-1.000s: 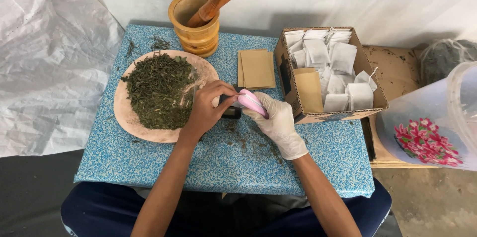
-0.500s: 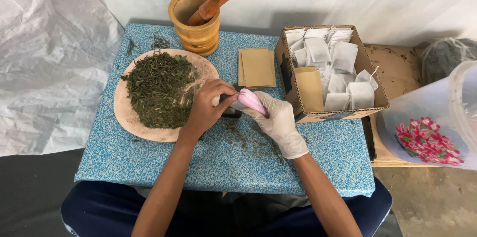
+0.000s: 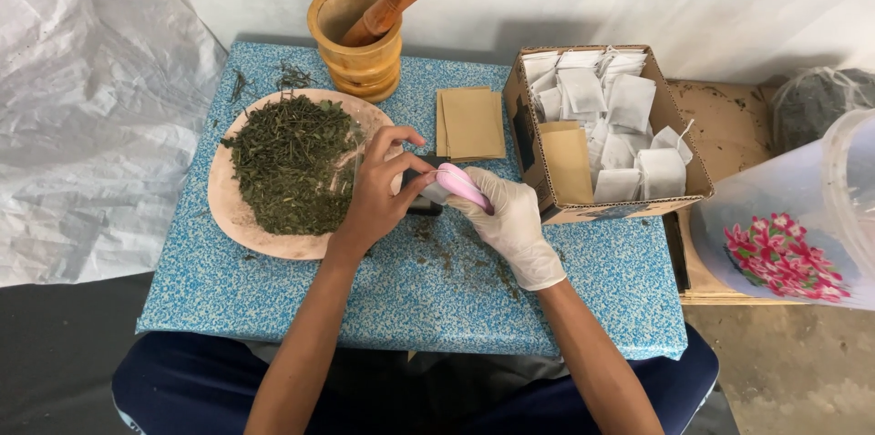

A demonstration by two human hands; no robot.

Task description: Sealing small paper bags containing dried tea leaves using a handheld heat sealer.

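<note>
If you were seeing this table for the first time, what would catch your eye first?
A round plate heaped with dried green herbs sits at the left. At the centre, the bare left hand and white-gloved right hand meet over a pink tool. A wooden mortar stands behind.

A blue speckled table (image 3: 273,303) carried a herb plate (image 3: 228,216) at nine o'clock, a wooden mortar (image 3: 355,56) at twelve, a cardboard box (image 3: 538,161) at three.
</note>
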